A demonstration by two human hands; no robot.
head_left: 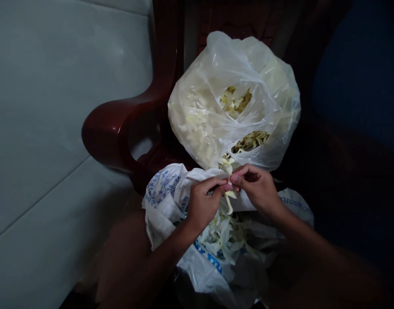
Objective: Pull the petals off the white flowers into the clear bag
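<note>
My left hand (206, 199) and my right hand (256, 186) meet fingertip to fingertip, both pinching a pale yellow-white flower piece (229, 201) whose curled end hangs down. Beneath them a white sack with blue print (166, 189) lies open, with many whitish petals (221, 234) inside. Just beyond my hands a translucent white plastic bag (197, 116) bulges, full of pale pieces. Yellowish flower pieces (236, 103) show through its two openings.
A dark red wooden chair with a curved armrest (109, 128) stands behind and left of the bags. Grey floor tiles (55, 94) cover the left side. The right side is dark, with a dim blue surface (361, 77).
</note>
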